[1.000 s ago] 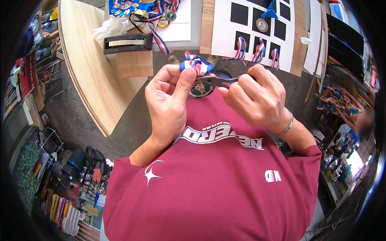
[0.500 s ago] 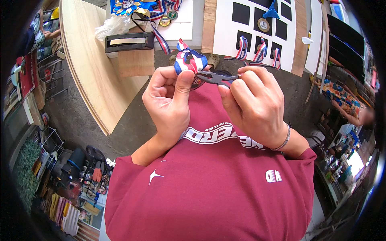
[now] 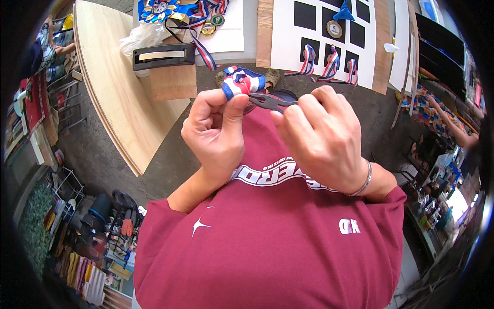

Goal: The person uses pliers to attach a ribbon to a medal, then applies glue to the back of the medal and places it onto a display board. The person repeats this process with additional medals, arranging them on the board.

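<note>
A red, white and blue striped ribbon is bunched up in front of my chest. My left hand pinches it low, between thumb and index finger. My right hand is wrapped round the handles of dark pliers. Their jaws point left and meet the ribbon's lower edge beside my left thumb. Whether the tips grip a ring or the cloth is too small to tell. Something round and dark shows in part below the jaws, mostly hidden by the hand and pliers.
Ahead left, a table holds a black tape dispenser, a blue rosette and gold medals. Ahead right lies a white board with black squares and several ribboned medals. A curved plywood sheet stands at left. Another person's arm shows far right.
The upper loop of the ribbon has folded down and looks flatter. My right hand has closed further over the pliers' handles, and the pliers have tilted slightly.
</note>
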Tool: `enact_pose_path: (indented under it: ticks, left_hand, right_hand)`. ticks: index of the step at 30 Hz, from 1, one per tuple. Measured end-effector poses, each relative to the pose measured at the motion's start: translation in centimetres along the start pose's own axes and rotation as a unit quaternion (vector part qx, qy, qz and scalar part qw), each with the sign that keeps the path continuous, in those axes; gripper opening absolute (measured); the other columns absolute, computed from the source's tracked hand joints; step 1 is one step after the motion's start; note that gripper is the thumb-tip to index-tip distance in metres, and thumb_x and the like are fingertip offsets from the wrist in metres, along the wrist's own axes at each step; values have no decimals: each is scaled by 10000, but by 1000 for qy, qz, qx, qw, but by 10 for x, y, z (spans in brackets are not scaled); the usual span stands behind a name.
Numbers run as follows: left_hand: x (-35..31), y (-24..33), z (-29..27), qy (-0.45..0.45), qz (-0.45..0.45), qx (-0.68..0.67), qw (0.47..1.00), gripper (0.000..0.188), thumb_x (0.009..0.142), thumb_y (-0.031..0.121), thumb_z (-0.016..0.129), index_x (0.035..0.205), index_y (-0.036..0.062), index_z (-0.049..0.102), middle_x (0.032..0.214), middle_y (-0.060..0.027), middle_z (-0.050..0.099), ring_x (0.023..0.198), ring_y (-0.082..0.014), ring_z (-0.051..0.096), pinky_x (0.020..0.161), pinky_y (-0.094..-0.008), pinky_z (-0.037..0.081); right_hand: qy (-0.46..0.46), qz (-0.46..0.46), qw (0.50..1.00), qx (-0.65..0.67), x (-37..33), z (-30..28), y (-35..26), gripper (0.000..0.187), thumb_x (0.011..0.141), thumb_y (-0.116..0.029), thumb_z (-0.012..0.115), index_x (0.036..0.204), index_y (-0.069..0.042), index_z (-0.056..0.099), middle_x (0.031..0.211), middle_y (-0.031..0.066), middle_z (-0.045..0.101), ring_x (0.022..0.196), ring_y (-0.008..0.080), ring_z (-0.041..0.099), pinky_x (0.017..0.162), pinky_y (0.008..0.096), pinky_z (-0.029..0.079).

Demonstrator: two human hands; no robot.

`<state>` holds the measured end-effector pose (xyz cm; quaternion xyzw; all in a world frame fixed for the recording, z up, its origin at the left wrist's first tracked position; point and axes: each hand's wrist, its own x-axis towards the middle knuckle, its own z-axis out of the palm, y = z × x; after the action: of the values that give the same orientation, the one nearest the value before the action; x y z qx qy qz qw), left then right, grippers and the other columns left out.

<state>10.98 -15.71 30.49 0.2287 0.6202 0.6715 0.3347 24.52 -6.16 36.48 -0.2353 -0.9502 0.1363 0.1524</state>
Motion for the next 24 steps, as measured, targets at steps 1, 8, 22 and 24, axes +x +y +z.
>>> enact_pose_path:
  ticks: [1,8,22,24]
  left_hand:
    - [1,-1,-1,6,-4,7,1000,106,932,64,713,931,-8,635,811,1,673,717,-9,574,650,-146,440]
    - [9,2,3,0,-61,-44,997,103,946,88,703,909,17,639,776,18,661,674,11,538,603,-142,399]
    - [14,1,9,-41,-161,-96,981,143,973,134,674,918,6,644,831,-29,702,722,-15,590,658,-160,446]
    - [13,0,9,-44,-166,-93,981,143,973,134,673,918,5,645,838,-30,702,726,-16,590,657,-160,447]
  right_hand:
    - [0,-9,1000,18,0,2,3,255,733,-66,783,673,-50,536,640,58,444,620,226,484,518,344,384]
    - [55,-75,994,61,-2,21,27,341,701,-40,805,618,-70,476,580,26,365,513,187,359,435,312,292]
    - [96,-170,981,6,-12,39,63,296,728,-216,807,646,-110,543,631,-13,419,619,158,444,477,262,395]
    - [89,-179,980,-2,-12,38,66,301,731,-228,809,647,-113,544,634,-17,422,630,156,447,482,255,397]
